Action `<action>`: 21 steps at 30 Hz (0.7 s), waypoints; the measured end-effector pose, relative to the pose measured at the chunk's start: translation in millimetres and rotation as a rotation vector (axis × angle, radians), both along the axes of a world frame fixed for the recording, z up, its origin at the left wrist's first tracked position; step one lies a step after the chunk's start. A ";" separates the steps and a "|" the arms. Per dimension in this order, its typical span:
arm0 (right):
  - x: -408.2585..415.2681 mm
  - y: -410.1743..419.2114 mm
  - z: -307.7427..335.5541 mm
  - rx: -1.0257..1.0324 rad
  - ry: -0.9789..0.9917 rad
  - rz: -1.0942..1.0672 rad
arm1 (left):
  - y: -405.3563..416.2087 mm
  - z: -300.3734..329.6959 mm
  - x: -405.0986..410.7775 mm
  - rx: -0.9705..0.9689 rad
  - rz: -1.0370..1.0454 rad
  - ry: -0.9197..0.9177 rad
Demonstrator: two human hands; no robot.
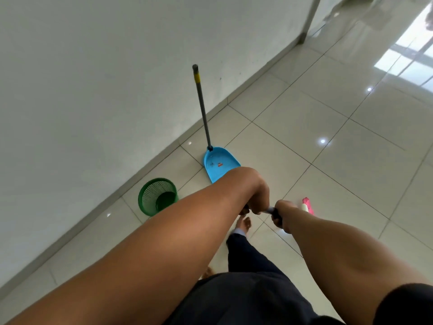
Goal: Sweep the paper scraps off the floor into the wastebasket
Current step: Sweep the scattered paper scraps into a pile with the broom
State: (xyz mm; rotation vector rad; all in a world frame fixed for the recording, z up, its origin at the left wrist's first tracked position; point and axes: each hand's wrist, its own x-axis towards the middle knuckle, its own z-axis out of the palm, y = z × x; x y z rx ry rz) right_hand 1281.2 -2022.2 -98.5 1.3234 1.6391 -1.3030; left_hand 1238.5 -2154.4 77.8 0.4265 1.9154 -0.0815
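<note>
Both hands – left (pixel 257 195), right (pixel 282 215) – grip broom handle (pixel 271 209); no legible writing on blue dustpan (pixel 219 164).

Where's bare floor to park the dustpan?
Free: tiles right of the dustpan, out toward the window glare; also the strip between basket and wall. Crowded: around both hands on the broom handle, the pink broom head, foot below.
</note>
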 end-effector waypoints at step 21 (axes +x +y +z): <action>-274.1 -29.7 16.5 -0.035 -0.106 -0.498 | 21.6 -55.8 -295.1 0.046 -0.042 -0.108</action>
